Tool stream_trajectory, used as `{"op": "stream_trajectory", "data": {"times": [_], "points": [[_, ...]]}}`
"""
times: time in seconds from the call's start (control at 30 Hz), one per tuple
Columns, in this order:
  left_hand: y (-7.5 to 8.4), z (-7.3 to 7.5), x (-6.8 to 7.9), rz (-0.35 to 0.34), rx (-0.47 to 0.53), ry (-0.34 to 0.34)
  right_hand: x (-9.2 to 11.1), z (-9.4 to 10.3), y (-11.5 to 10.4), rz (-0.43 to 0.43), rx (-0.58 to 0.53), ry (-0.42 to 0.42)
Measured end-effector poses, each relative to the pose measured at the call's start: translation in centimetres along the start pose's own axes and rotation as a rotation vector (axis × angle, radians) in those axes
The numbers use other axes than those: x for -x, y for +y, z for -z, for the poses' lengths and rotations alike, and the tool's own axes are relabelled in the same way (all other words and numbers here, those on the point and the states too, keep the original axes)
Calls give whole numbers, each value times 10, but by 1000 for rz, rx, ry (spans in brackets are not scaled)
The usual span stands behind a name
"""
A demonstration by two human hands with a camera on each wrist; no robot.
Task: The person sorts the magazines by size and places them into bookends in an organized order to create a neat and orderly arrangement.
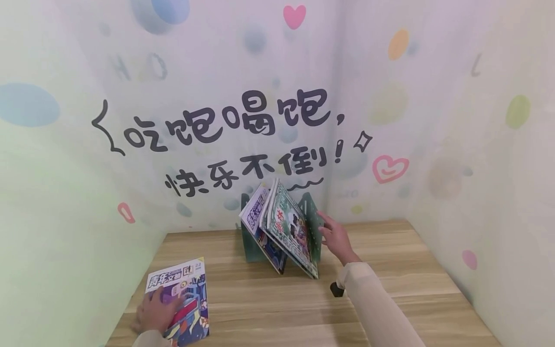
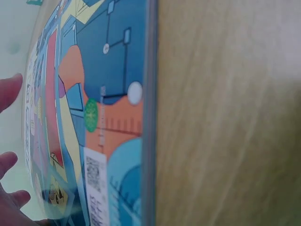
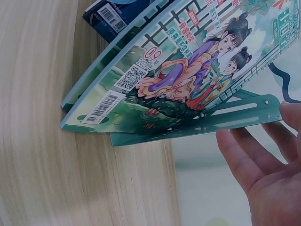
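Over a magazine [image 1: 195, 303] with a purple and blue cover, at the front left of the table, my left hand [image 1: 158, 308] has its fingers spread. Part of that cover [image 2: 113, 61] fills the left wrist view, with the fingertips at its left edge. My right hand [image 1: 338, 241] touches the right plate of a green bookend [image 1: 314, 226], fingers nearly straight along its outer side. Several magazines lean leftward in the bookend. The front one [image 1: 292, 226] has a green cover with two drawn figures; behind it is a purple and white one [image 1: 256, 212].
A small black object [image 1: 336, 289] sits by the right sleeve. The wooden table [image 1: 269, 308] meets a printed wall [image 1: 269, 62] close behind the bookend, and walls also rise on the left and right sides.
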State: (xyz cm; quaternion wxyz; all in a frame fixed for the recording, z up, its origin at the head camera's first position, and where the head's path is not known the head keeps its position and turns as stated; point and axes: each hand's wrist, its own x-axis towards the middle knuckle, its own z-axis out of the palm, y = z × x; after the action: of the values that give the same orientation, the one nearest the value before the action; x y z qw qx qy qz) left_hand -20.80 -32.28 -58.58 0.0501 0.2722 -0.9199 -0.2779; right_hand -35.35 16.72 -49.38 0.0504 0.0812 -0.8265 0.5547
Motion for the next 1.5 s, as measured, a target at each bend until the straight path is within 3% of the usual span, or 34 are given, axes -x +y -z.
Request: {"op": "stream_trajectory", "data": {"times": [0.6, 1.0, 1.5], "points": [[-2, -2, -6, 0, -92, -9, -2, -2, -1, 2, -17, 9], [-4, 5, -8, -3, -57, -15, 1, -4, 0, 0, -41, 8], [0, 6, -8, 71, -1, -28, 1, -2, 0, -2, -11, 11]]}}
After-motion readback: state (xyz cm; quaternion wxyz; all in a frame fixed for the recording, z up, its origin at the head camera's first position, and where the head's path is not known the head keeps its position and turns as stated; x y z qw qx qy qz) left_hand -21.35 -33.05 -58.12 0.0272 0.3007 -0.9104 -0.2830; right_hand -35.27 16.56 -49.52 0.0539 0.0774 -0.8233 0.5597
